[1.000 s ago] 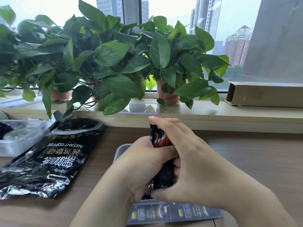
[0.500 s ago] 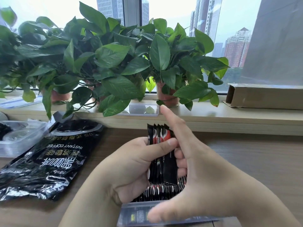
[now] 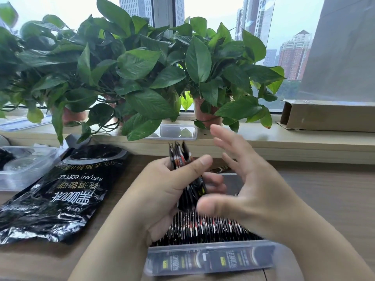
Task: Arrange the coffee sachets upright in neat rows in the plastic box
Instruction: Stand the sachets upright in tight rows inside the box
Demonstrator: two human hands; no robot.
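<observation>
Left hand [image 3: 162, 191] grips glossy slim sachets [image 3: 180, 157] above clear plastic box [image 3: 209, 258].

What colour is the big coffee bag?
The bag is shiny black with white writing; head view.

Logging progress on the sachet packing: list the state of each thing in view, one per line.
left hand: grips a bundle of sachets, upright above the box.
right hand: open, fingers spread, holding nothing.
plastic box: lid off, partly filled.
packed sachets: standing upright, pressed close together.
coffee bag: lying flat, far end open.
cardboard box: on its side, end flap open.
</observation>
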